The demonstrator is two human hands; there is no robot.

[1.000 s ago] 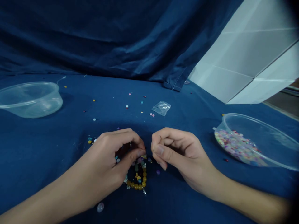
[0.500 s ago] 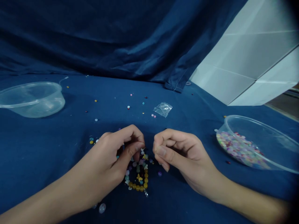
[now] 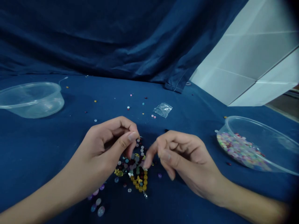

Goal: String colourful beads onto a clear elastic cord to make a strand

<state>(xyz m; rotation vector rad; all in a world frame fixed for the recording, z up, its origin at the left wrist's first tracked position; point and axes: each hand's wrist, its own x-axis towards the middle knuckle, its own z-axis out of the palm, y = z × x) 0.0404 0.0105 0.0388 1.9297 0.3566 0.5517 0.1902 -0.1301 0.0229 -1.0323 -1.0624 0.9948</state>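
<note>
A strand of amber beads (image 3: 140,183) is touched by the fingertips (image 3: 146,164) of the right hand (image 3: 184,158), while the left hand (image 3: 105,143) is held pinched just above loose beads (image 3: 130,161). These are spread on blue cloth (image 3: 46,149), where a plastic bag (image 3: 163,109) is seen between a clear left bowl (image 3: 31,99) and a clear right bowl (image 3: 259,127), the latter partly filled with pastel beads (image 3: 240,149).

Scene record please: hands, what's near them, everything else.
left hand: raised above the beads, fingers curled, any held item unclear
right hand: fingertips down among the beads
near hands: amber bead strand, loose coloured beads
rest: clear plastic bowl holding beads, second clear bowl, small clear bag, blue cloth
</note>
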